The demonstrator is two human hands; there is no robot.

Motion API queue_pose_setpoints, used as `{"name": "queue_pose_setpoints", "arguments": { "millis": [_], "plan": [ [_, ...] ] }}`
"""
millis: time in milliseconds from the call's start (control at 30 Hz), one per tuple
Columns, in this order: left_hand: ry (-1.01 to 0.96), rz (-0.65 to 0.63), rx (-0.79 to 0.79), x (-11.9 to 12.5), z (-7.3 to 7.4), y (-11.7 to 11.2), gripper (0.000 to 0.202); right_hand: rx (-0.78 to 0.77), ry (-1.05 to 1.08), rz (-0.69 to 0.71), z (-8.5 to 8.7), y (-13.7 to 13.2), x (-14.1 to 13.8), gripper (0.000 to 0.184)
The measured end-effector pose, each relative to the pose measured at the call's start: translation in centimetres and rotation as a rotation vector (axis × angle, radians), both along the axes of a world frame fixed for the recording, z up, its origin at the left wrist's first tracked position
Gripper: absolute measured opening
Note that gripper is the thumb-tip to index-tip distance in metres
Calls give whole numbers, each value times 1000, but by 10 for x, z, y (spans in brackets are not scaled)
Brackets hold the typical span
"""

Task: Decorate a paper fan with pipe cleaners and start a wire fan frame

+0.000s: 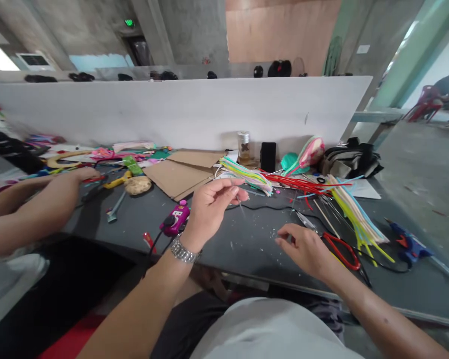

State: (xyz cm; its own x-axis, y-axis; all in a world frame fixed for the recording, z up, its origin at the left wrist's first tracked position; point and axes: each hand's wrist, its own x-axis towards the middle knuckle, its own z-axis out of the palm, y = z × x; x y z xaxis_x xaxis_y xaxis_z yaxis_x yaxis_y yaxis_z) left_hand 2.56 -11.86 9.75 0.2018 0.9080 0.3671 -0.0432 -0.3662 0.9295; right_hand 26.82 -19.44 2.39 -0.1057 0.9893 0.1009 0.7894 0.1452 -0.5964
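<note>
At the far left, a co-worker's hand (62, 192) reaches over the grey worktop (247, 249) toward a yellow-handled tool (117, 180), with a heap of coloured craft scraps beyond it. Further along lie flat cardboard pieces (179, 172) and a magenta corded device (175, 220), the device just beside the person's left hand (209, 209). That hand, with a steel wristwatch (182, 249) on its wrist, is raised above the worktop and pinches a thin pale strand (240, 205) narrowly between thumb and fingertips. Behind the strand lies a bundle of multicoloured pipe cleaners (247, 174). The right hand (303, 252) sits low over the worktop, its fingers drawn narrow near small white crumbs; whether they hold anything is too small to tell. Just beside it are red-handled scissors (340, 252), then yellow pipe cleaners (359, 222) and a blue glue gun (407, 244).
</note>
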Motion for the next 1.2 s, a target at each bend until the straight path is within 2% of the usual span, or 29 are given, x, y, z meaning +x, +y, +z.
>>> {"name": "queue_pose_setpoints", "arguments": {
  "millis": [200,333,433,600,800,933,1200],
  "plan": [
    [96,1,-114,3,-43,17,30,-2,-18,65,7,3,0,16],
    [111,4,-149,7,-58,20,28,55,23,86,25,10,-4,16],
    [102,-12,-171,8,-61,20,28,126,103,114,35,24,-10,16],
    [67,-31,-218,10,-67,20,30,210,394,137,33,63,-33,12],
    [4,-18,-192,11,-69,21,33,192,755,207,33,94,-65,15],
    [12,-32,-195,8,-67,21,33,150,845,243,30,102,-71,18],
    [-19,-45,-269,2,-66,22,27,104,872,276,28,108,-71,20]
  ]
}}
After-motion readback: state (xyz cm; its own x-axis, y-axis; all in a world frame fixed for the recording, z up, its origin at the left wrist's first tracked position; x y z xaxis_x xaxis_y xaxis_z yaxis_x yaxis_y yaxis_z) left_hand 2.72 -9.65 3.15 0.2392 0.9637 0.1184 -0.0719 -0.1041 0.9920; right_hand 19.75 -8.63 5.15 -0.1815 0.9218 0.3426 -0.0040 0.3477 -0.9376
